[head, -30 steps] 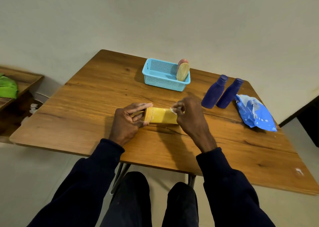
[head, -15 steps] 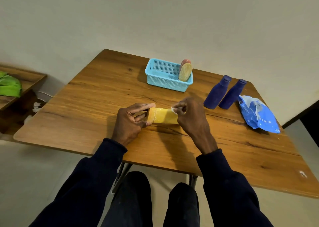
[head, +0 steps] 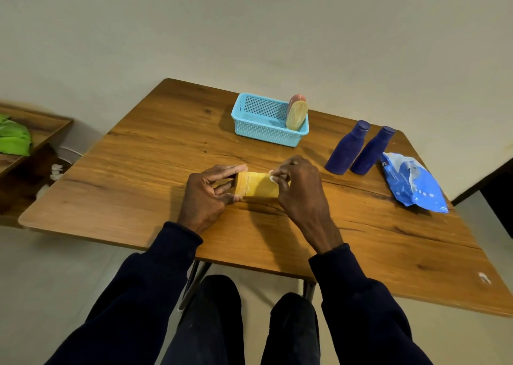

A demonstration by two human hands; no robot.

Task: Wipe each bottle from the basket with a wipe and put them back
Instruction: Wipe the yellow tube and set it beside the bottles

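Knees: two knees (head: pixel 216 317) in dark cloth, below the near edge of the desk.
Sleeves: dark, soft sleeves (head: pixel 166 262) that reach up to both wrists.
Desk: a wooden desk (head: pixel 144 170) with brown grain and rounded corners, on thin metal legs.
Left hand: the left hand (head: pixel 205 195) grasps one end of the yellow bottle, forefinger straight along the top and thumb at the near side.
Yellow bottle: a smooth yellow bottle (head: pixel 256 185) with flat sides lies on its side on the desk, between the two hands.
Right hand: the right hand (head: pixel 301 190) is curled and pinches a small white wipe (head: pixel 273 176) at the other end of the bottle; it seems to touch the bottle, but the fingers hide the contact.
Blue bottles: one dark blue bottle (head: pixel 347 149) and a second dark blue bottle (head: pixel 372 152) stand upright just beside each other, to the right, with narrow necks and matt surface.
Pack: a crumpled blue and white plastic pack (head: pixel 416 187) lies right of them.
Basket: a light blue plastic basket (head: pixel 261 133) with perforated walls is farther back; a flat oval beige bottle (head: pixel 296 115) leans in its right corner, with a pinkish thing (head: pixel 297 97) behind it.
Shelf: a low wooden shelf (head: pixel 41 127) at far left carries a green cloth (head: pixel 14 140).
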